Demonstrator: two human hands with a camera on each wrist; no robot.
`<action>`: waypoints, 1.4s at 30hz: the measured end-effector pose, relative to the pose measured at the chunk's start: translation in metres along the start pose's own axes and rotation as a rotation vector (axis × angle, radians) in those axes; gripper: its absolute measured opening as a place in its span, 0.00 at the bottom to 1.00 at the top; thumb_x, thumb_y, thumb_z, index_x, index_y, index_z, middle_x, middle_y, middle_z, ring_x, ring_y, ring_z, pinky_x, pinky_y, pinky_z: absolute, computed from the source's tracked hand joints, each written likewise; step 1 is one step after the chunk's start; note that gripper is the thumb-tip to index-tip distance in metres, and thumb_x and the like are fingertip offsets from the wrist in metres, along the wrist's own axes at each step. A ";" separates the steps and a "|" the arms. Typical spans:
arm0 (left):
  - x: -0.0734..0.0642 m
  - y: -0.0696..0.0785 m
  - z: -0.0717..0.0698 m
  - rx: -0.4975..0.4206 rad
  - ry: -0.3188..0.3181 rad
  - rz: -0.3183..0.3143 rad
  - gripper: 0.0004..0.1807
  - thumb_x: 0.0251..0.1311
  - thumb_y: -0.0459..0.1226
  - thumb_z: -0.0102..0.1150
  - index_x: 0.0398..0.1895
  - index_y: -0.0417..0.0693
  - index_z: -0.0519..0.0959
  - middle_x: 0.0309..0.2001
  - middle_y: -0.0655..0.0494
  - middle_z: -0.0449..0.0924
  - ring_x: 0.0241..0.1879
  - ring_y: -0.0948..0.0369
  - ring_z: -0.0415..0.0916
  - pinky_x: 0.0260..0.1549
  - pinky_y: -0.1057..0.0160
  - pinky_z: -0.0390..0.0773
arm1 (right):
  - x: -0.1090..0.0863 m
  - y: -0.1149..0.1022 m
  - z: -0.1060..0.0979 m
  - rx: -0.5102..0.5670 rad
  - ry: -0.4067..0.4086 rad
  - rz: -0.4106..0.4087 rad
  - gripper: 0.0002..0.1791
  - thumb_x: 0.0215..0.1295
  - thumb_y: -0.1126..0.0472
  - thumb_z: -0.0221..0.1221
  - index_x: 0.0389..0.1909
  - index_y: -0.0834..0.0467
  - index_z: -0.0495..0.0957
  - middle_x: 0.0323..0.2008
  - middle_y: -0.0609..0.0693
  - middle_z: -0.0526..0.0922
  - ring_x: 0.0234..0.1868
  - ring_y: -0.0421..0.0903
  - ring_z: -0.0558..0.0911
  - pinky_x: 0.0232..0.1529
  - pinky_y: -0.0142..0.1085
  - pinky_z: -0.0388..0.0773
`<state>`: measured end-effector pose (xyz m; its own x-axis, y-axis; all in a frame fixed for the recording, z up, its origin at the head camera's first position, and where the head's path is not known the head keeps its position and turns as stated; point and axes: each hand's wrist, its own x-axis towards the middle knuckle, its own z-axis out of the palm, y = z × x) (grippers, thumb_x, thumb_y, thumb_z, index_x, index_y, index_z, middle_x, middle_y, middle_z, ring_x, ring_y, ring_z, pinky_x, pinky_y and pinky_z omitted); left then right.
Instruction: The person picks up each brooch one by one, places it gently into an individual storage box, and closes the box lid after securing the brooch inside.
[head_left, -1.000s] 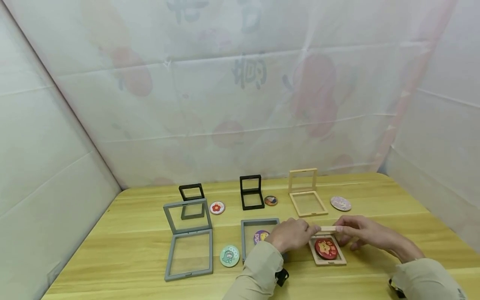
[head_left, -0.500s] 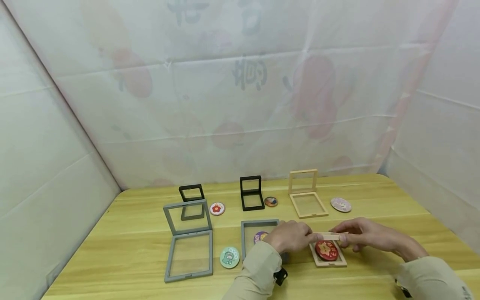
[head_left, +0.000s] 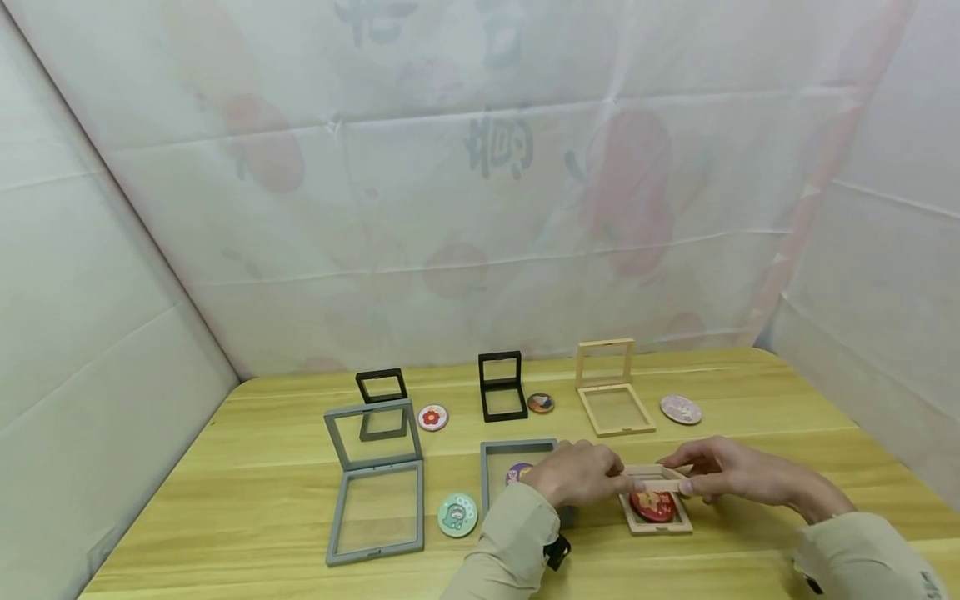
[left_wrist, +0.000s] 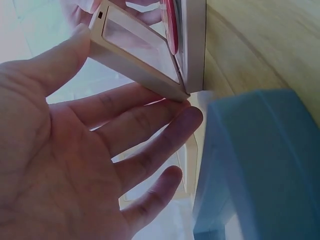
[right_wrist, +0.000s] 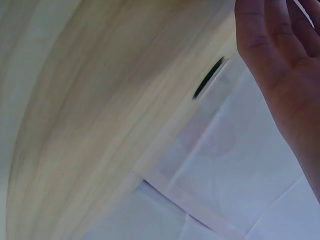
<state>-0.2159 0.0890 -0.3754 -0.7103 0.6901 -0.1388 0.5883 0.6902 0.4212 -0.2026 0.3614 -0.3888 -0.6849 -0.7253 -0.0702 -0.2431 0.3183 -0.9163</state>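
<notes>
Two hands share one small cream frame: the left hand (head_left: 581, 475) and the right hand (head_left: 738, 473) stand apart, each pinching a corner of its lid (head_left: 660, 486) between thumb and fingers. The cream frame (head_left: 658, 529) lies on the worktop (head_left: 255, 475) between them, its lid tilted partway over the base, where a red badge (head_left: 654, 507) rests. Beneath the left hand, and partly hidden by it, are a grey frame (head_left: 519, 445) and a purple badge (head_left: 517, 473). Farther out to the left hand's left come a green badge (head_left: 457, 515) and a larger grey frame (head_left: 375, 463) with its lid raised. Beyond the gap between the hands stands another cream frame (head_left: 617, 387), opened up, and beyond the right hand lies a pale purple badge (head_left: 681, 409). Past the left hand, toward the far edge, sit an opened black frame (head_left: 503, 385), a dark badge (head_left: 541, 403) and a flower badge (head_left: 432, 417).
</notes>
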 end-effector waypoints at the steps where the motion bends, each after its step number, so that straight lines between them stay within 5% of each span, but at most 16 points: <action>1: 0.000 0.000 0.000 0.002 0.000 0.003 0.22 0.73 0.58 0.52 0.51 0.56 0.87 0.29 0.68 0.82 0.25 0.69 0.73 0.42 0.67 0.72 | 0.000 0.000 0.000 -0.004 0.001 -0.003 0.19 0.74 0.70 0.51 0.58 0.82 0.69 0.46 0.50 0.83 0.36 0.39 0.80 0.33 0.36 0.81; 9: -0.002 0.001 0.002 0.031 0.005 0.002 0.20 0.69 0.58 0.57 0.48 0.58 0.88 0.33 0.71 0.84 0.31 0.72 0.76 0.52 0.65 0.71 | -0.001 0.003 0.006 -0.104 0.041 -0.019 0.17 0.69 0.71 0.57 0.55 0.77 0.74 0.48 0.45 0.83 0.42 0.40 0.81 0.40 0.32 0.77; 14: -0.003 0.004 0.002 0.106 0.018 0.016 0.18 0.67 0.59 0.58 0.37 0.59 0.88 0.23 0.72 0.79 0.23 0.70 0.71 0.40 0.68 0.68 | 0.000 0.004 0.009 -0.178 0.067 -0.025 0.18 0.66 0.71 0.60 0.54 0.76 0.75 0.45 0.45 0.83 0.38 0.40 0.81 0.36 0.33 0.76; 21: -0.005 0.010 0.005 0.236 0.043 0.065 0.21 0.66 0.59 0.58 0.21 0.59 0.79 0.16 0.70 0.72 0.19 0.70 0.67 0.52 0.67 0.67 | -0.001 0.003 0.014 -0.176 0.089 -0.002 0.21 0.65 0.71 0.62 0.55 0.79 0.73 0.44 0.51 0.82 0.34 0.40 0.81 0.33 0.34 0.78; 29: -0.007 0.011 0.007 0.308 0.085 0.070 0.20 0.64 0.59 0.62 0.21 0.60 0.79 0.14 0.72 0.70 0.18 0.72 0.66 0.59 0.66 0.66 | 0.001 -0.004 0.020 -0.255 0.109 0.000 0.22 0.63 0.69 0.66 0.54 0.76 0.75 0.42 0.49 0.83 0.32 0.37 0.78 0.30 0.34 0.78; 38: -0.007 0.017 0.012 0.379 0.126 0.049 0.22 0.57 0.63 0.64 0.17 0.62 0.77 0.12 0.72 0.68 0.17 0.71 0.64 0.57 0.68 0.63 | 0.001 0.000 0.027 -0.328 0.172 -0.045 0.22 0.59 0.68 0.70 0.51 0.73 0.77 0.32 0.41 0.79 0.28 0.33 0.73 0.23 0.33 0.74; 42: -0.007 0.024 0.018 0.460 0.183 0.058 0.19 0.49 0.65 0.68 0.17 0.66 0.81 0.13 0.74 0.71 0.17 0.73 0.64 0.52 0.69 0.64 | 0.000 -0.001 0.032 -0.390 0.234 0.003 0.25 0.51 0.63 0.76 0.48 0.69 0.79 0.26 0.39 0.76 0.25 0.32 0.72 0.21 0.31 0.72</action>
<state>-0.1900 0.1043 -0.3802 -0.7031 0.7093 0.0505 0.7093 0.7046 -0.0214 -0.1803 0.3417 -0.4006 -0.8119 -0.5807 0.0600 -0.4511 0.5589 -0.6958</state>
